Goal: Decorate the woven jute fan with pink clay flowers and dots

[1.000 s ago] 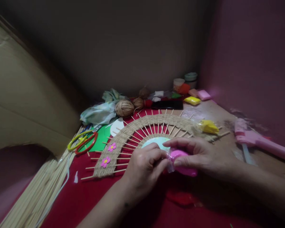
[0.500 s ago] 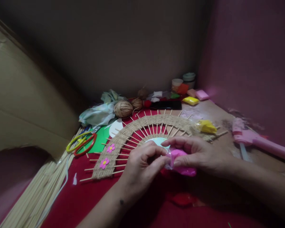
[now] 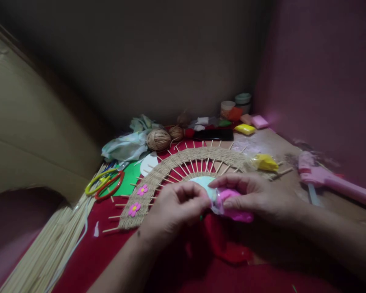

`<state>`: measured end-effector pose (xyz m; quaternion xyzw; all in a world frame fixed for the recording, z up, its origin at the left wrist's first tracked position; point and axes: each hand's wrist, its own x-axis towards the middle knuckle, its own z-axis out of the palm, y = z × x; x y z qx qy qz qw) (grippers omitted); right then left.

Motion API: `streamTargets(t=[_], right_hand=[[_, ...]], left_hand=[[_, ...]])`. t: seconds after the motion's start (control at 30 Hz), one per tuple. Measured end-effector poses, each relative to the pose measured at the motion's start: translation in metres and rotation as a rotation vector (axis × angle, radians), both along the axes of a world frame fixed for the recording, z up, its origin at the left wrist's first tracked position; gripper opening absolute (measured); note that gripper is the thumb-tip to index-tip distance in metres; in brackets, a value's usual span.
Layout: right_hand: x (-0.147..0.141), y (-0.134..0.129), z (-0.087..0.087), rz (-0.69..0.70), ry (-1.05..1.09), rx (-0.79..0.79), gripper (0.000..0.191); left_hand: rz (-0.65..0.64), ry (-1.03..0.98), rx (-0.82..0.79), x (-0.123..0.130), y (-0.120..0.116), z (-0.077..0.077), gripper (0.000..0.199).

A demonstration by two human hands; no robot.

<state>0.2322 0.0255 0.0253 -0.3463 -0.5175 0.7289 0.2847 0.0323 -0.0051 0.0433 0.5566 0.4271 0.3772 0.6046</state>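
Note:
My right hand (image 3: 250,195) is closed around a packet of bright pink modelling clay (image 3: 236,205) in a clear plastic wrapper, thumb pressed on its near side. My left hand (image 3: 179,207) has thumb and forefinger pinched together beside the wrapper's open end; what is between the fingertips is too small to make out. Under and beyond both hands lies a semicircular woven twine fan (image 3: 183,158) with thin sticks poking out. Two pink clay flowers (image 3: 134,209) with yellow centres sit on its left end. A pale disc (image 3: 203,183) shows at the fan's middle, partly covered.
At left lie scissors (image 3: 105,185), green sheet (image 3: 129,179) and a bundle of sticks (image 3: 45,248). Twine balls (image 3: 158,140), a black phone-like slab (image 3: 213,134) and clay packets (image 3: 245,129) line the back. A pink glue gun (image 3: 329,179) and yellow clay packet (image 3: 266,162) are at right.
My left hand has drawn slightly left, away from the wrapper's end, its fingertips still pinched. My right hand stays nearly in place with the pink clay packet.

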Motion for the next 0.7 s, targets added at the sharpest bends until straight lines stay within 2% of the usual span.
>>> streamTargets(t=[0.07, 0.13, 0.3, 0.5, 0.6, 0.7], right_hand=[[0.001, 0.000, 0.001, -0.026, -0.012, -0.016, 0.038], [0.000, -0.001, 0.002, -0.007, -0.016, -0.022, 0.038], [-0.002, -0.004, 0.005, 0.048, -0.118, 0.046, 0.036], [0.000, -0.002, 0.004, 0.055, -0.112, 0.066, 0.039], [0.001, -0.002, 0.005, 0.054, -0.128, 0.083, 0.039], [0.000, -0.002, 0.005, 0.056, -0.134, 0.079, 0.039]], left_hand=[[0.036, -0.268, -0.101, -0.008, 0.004, 0.005, 0.013], [0.082, -0.392, -0.099, -0.014, 0.007, 0.007, 0.010], [0.088, -0.400, -0.077, -0.014, 0.010, 0.003, 0.011], [0.045, -0.441, -0.131, -0.011, 0.010, 0.000, 0.014], [0.073, -0.497, -0.149, -0.010, 0.010, 0.001, 0.008], [0.087, -0.511, -0.175, -0.009, 0.011, 0.000, 0.017]])
